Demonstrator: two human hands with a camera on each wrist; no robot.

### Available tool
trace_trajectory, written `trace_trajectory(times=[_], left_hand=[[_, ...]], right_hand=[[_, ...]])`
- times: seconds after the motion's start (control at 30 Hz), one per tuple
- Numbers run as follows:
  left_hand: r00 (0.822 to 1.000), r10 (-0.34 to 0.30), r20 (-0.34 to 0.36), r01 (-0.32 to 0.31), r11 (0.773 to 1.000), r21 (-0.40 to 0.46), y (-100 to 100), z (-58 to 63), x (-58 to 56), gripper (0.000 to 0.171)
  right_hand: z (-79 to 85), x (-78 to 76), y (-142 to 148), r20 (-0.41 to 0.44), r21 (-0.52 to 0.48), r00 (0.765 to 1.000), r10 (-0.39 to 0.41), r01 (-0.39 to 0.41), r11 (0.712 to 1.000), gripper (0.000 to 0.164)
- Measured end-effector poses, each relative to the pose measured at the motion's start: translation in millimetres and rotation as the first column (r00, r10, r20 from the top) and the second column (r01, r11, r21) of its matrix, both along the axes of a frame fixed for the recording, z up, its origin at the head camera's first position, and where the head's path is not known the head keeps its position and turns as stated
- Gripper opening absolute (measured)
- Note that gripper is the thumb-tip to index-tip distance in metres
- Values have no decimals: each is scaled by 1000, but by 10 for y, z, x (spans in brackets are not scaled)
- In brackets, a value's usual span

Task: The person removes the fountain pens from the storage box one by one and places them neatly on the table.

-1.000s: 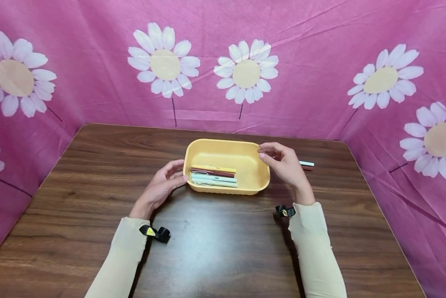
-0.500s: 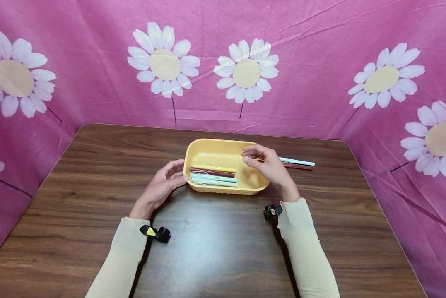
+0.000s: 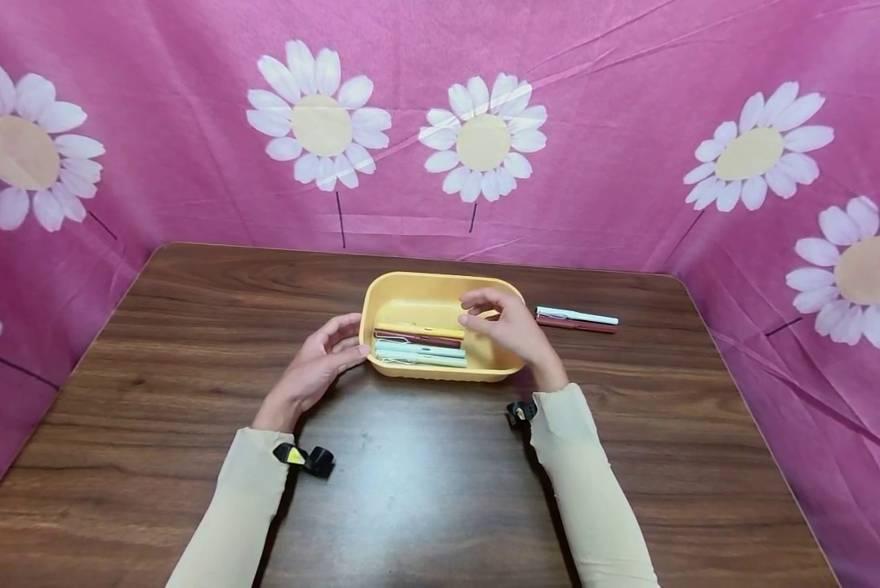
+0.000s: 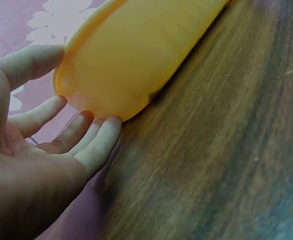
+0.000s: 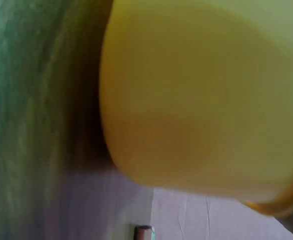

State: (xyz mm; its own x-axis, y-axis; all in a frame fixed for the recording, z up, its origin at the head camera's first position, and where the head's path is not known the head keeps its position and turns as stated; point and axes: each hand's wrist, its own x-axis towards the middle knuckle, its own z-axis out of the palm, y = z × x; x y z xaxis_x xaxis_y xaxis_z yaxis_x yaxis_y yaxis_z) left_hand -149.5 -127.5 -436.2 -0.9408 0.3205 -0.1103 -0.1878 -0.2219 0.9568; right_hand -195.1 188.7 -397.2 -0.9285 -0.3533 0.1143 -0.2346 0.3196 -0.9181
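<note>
A yellow plastic box (image 3: 410,304) with rounded corners sits on the table. Inside lie several slim clip pens (image 3: 421,346) side by side, in yellow, brown, pale blue and mint. My left hand (image 3: 320,365) touches the box's left end. In the left wrist view, its fingertips (image 4: 109,127) press the outer wall and the thumb tip meets the rim. My right hand (image 3: 509,327) hovers over the box's right half, its fingers bent and thumb apart, with no pen seen between them. The right wrist view shows the box's outer wall (image 5: 196,100) but not the hand.
Two more pens, one white (image 3: 579,315) and one brown (image 3: 578,325), lie together on the table right of the box. The wooden table (image 3: 189,327) meets a pink cloth backdrop (image 3: 594,163) with white flowers at its far and side edges.
My right hand has moved left from the box's right rim to over its inside, uncovering more of the two pens on the table. My left hand and the pens in the box stay put.
</note>
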Motion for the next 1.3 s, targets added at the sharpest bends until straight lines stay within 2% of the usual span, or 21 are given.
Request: trace_trajectory(times=[0.2,0.4,0.63,0.93,1.07,1.3], left_hand=[[1000,-8,4,8,1000,0,4,-8,-6,62],[1000,-5,3,5,1000,7,9,-5,3,62],[1000,-4,0,4,1000,19,6,1,-3,61],[1000,0,-2,0,1000,13,-5,12,-8,61],[1000,-6,-9,6,1000,5,-3,10,-10,61],[1000,-7,-5,7,1000,-2,0,14,0,61]], right_hand=[[-69,-35,-86,-4,47,999,35,-35,998,33],[-80,-47,-148,16,62,999,33,-34,997,33],[-78,-53,-211,32,149,999,43,-47,988,34],[-69,-53,-283,100,205,994,35,-55,977,35],[-77,-59,-287,113,269,993,25,-54,962,35],[-109,-68,-283,127,374,988,83,-126,919,36]])
